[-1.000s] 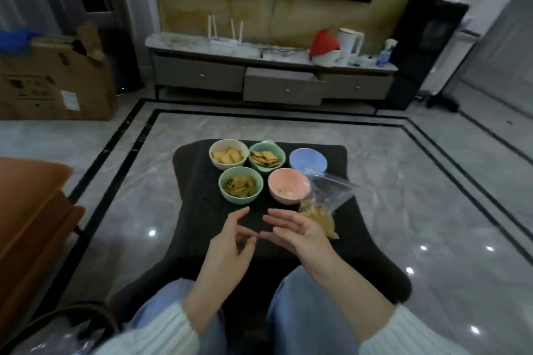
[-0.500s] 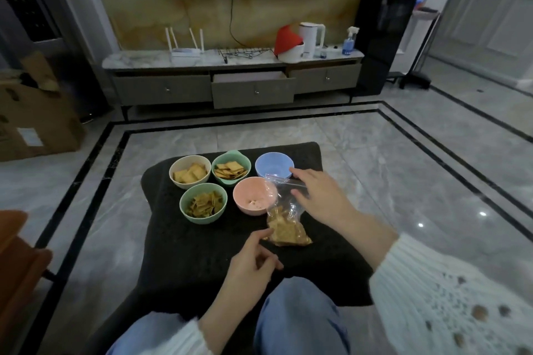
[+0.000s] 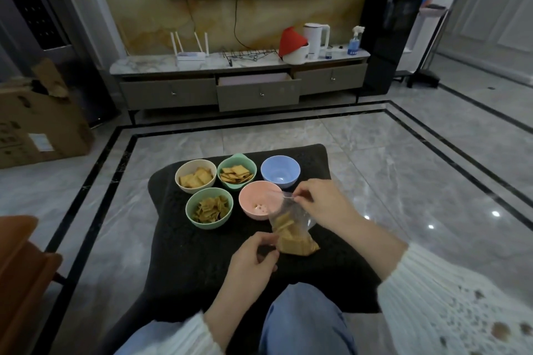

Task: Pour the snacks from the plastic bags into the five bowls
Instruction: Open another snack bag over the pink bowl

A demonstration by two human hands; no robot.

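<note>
Hanging betw. right hand & left hand, seemingly: bag.

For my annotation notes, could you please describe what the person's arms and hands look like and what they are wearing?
Both hands, the left hand and the right hand, are bare, with no gloves, and no rings or watch that I can see. Each forearm ends in a white knitted sleeve; the right one shows an openwork pattern with small holes. Blue jeans cover the knees.

Dark cushion under five bowls, snack bag
</note>
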